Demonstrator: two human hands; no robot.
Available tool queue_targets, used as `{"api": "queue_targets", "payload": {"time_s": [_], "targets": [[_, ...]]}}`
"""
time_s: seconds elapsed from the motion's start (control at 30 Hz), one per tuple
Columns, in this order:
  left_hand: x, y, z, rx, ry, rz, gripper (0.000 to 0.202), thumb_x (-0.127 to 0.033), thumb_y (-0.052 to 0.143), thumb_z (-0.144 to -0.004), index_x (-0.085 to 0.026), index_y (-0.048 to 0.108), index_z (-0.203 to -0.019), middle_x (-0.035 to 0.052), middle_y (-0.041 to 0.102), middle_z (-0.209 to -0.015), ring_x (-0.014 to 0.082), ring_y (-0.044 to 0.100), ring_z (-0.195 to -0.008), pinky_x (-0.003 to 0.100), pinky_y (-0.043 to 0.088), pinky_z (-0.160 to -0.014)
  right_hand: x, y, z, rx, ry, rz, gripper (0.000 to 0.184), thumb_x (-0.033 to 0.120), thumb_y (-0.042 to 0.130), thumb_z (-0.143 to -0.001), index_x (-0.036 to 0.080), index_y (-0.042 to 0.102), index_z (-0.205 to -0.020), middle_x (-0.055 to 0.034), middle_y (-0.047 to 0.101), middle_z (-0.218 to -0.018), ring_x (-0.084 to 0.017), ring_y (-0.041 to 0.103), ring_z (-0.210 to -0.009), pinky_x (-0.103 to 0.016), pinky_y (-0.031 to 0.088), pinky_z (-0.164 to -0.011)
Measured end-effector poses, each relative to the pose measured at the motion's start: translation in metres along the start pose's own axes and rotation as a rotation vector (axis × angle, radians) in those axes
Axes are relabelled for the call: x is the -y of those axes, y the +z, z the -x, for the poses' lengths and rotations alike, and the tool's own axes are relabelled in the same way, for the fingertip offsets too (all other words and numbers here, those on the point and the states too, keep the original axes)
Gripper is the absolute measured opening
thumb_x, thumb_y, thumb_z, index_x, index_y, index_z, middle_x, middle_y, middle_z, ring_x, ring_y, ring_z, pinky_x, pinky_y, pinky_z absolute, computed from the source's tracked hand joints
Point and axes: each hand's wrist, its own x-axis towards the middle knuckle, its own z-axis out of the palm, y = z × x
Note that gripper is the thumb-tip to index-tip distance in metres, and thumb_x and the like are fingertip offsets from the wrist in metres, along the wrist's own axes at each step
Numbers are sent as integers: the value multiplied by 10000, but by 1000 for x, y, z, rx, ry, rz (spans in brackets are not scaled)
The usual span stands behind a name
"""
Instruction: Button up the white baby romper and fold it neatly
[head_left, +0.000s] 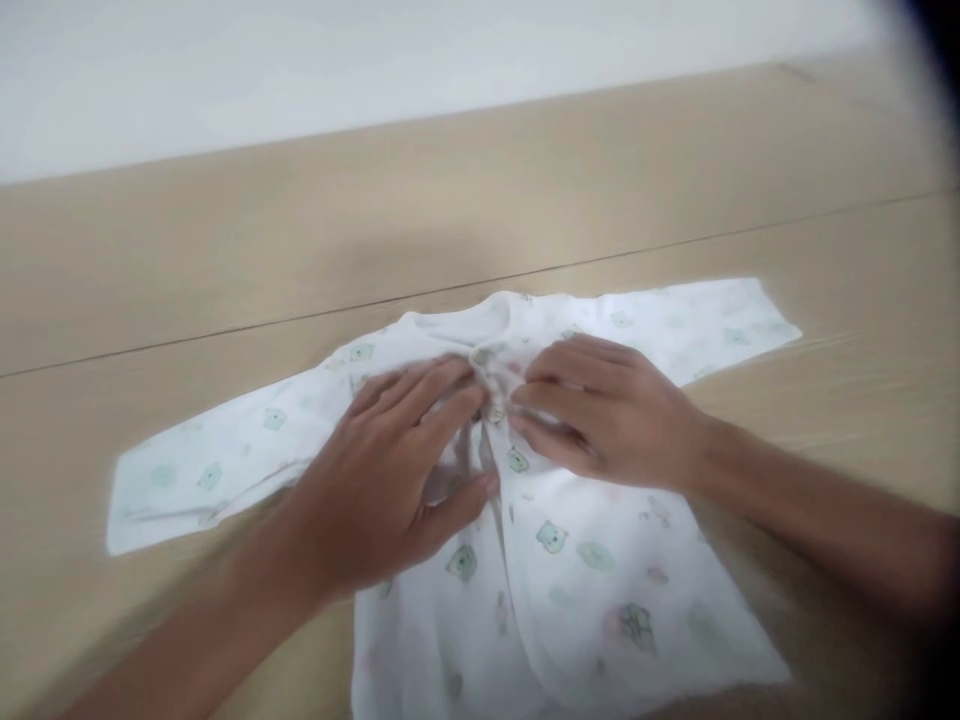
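Observation:
A small white baby shirt [570, 570] with green bear prints lies spread flat on a wooden table [225, 270], both sleeves stretched out sideways. My left hand [390, 480] rests on the chest, left of the front opening, fingers together and thumb tucked under the fabric edge. My right hand [607, 410] lies on the right side of the opening, fingertips pressed on the cloth near a small button [495, 412] just below the collar. Both hands meet at the button placket.
The light wood table has a seam line running across it behind the shirt. A white wall [300, 70] rises beyond the far edge. A dark blurred shape [941, 40] fills the top right corner.

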Motion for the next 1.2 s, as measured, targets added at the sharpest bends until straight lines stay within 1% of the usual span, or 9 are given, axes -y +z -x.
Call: {"api": "queue_targets", "payload": {"time_s": [0.1, 0.2, 0.4, 0.47, 0.57, 0.8, 1.0, 1.13, 1.2], "targets": [[-1, 4, 3, 25, -35, -103, 549, -417, 420, -1003, -131, 359, -1468, 51, 220, -1514, 235, 166, -1403, 474, 172, -1159, 10, -5, 3, 1, 81, -43, 164, 163, 566, -944, 74, 680, -867, -93, 560, -931, -206, 531, -822, -374, 426, -752], [4, 6, 2, -6, -43, -85, 522, -392, 432, -983, -149, 362, -1440, 42, 262, -1499, 211, 195, -1394, 424, 174, -1160, 27, -9, 9, 4, 156, -238, 121, 120, 566, -927, 78, 669, -881, -82, 547, -961, -176, 518, -853, -335, 419, -774], [-4, 4, 2, -114, -33, 139, 75, -237, 523, -905, -168, 532, -931, 39, 458, -1255, 213, 388, -1235, 386, 311, -1032, 35, -5, 19, 103, 176, -416, 66, 138, 620, -904, 119, 660, -953, -49, 534, -1020, -152, 507, -925, -293, 412, -867], [-14, 4, 3, -98, -16, 213, 62, -174, 528, -894, -170, 561, -843, 24, 494, -1107, 194, 458, -1099, 370, 355, -956, 31, -4, 19, 100, 184, -418, 72, 171, 641, -899, 118, 660, -945, -50, 536, -1006, -146, 510, -911, -280, 417, -855], [-24, 6, 3, -48, -28, 311, 52, -143, 580, -855, -192, 598, -848, -20, 504, -1026, 170, 480, -975, 359, 343, -907, 27, -4, 19, 94, 166, -414, 91, 190, 641, -906, 114, 651, -955, -55, 541, -1016, -156, 513, -936, -297, 417, -877], [-22, 14, 4, -67, -34, 342, 189, -131, 667, -871, -222, 591, -1019, -41, 537, -1081, 170, 491, -1018, 364, 328, -932, 28, -4, 20, 114, 86, -405, 56, 162, 597, -947, 125, 610, -908, -45, 555, -977, -169, 527, -878, -353, 423, -808], [-23, 12, 2, -48, -36, 414, 223, -22, 675, -845, -221, 626, -933, -69, 568, -988, 155, 516, -939, 366, 316, -919, 28, -5, 22, 101, 105, -450, 15, 133, 617, -924, 143, 612, -934, -27, 566, -961, -159, 532, -858, -341, 420, -780], [-20, 9, -1, -33, -27, 522, 152, -66, 649, -887, -216, 626, -890, -87, 589, -864, 132, 533, -859, 341, 335, -959, 29, -7, 23, 110, 79, -420, 11, 146, 613, -940, 143, 616, -951, -25, 561, -935, -151, 526, -832, -337, 421, -775], [-18, 7, -1, -20, -39, 574, 106, -115, 641, -923, -220, 643, -909, -72, 591, -862, 127, 540, -841, 313, 380, -914, 29, -8, 23, 115, 59, -401, 19, 161, 609, -955, 144, 615, -962, -24, 555, -922, -145, 516, -813, -333, 420, -769]]}}
